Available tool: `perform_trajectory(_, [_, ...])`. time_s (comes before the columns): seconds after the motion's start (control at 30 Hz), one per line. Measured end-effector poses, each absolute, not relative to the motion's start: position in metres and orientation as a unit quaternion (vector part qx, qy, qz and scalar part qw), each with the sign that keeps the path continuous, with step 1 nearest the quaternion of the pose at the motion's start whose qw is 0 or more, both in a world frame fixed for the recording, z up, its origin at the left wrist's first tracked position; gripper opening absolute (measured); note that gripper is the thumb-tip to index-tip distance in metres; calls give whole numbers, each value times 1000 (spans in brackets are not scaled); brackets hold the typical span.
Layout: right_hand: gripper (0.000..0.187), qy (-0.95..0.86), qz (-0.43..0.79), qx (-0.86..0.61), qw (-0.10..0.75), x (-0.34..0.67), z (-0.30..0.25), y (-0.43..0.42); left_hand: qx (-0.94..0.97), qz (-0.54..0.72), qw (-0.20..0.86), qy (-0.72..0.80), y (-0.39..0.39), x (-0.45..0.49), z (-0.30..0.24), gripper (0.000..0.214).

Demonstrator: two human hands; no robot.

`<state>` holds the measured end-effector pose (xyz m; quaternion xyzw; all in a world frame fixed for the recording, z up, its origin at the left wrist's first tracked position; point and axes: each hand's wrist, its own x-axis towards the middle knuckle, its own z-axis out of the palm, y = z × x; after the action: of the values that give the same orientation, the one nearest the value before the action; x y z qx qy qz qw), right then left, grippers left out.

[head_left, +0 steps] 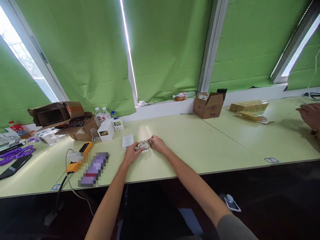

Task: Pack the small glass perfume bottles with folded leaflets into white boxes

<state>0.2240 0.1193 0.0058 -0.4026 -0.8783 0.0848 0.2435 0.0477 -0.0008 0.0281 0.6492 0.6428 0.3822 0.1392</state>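
Observation:
A small, round, clear glass vessel [143, 145], perhaps a little teapot, is on the table between my two hands. My left hand [132, 153] grips its left side, with fingers and thumb closed against the glass. On the other side, my right hand [157, 144] pinches the vessel's right edge; its fingertips are partly hidden. Just behind my left hand lies a flat white box or card [127, 141] with small print. The vessel's finer details are too small to make out.
To the left are white boxes [106, 130], an orange power strip [79, 156], a blurred purple phone-shaped item [93, 169] and opened cartons [83, 130]. Further right stand a brown carton [208, 106] and yellow boxes [249, 106]. Another person's hand [311, 115] is at the right edge.

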Motion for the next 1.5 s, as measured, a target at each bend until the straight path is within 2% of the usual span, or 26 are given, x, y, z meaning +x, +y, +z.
perform_trajectory(0.27, [15, -860, 102, -418, 276, 227, 7, 122, 648, 384, 119, 647, -4, 50, 29, 39])
perform_trajectory(0.53, [21, -791, 222, -356, 446, 223, 21, 113, 652, 380, 112, 647, -4, 51, 30, 40])
perform_trajectory(0.7, [20, -761, 263, -318, 501, 214, 27, 101, 658, 380, 117, 640, -6, 52, 32, 41])
perform_trajectory(0.87, [20, -725, 344, -296, 517, 208, 31, 92, 653, 378, 135, 642, -8, 53, 35, 42])
perform_trajectory(1.03, [22, -718, 375, -264, 523, 205, 34, 86, 649, 392, 137, 638, -8, 53, 35, 42])
perform_trajectory(1.5, [18, -736, 370, -232, 517, 204, 37, 79, 665, 369, 145, 632, -1, 46, 27, 46])
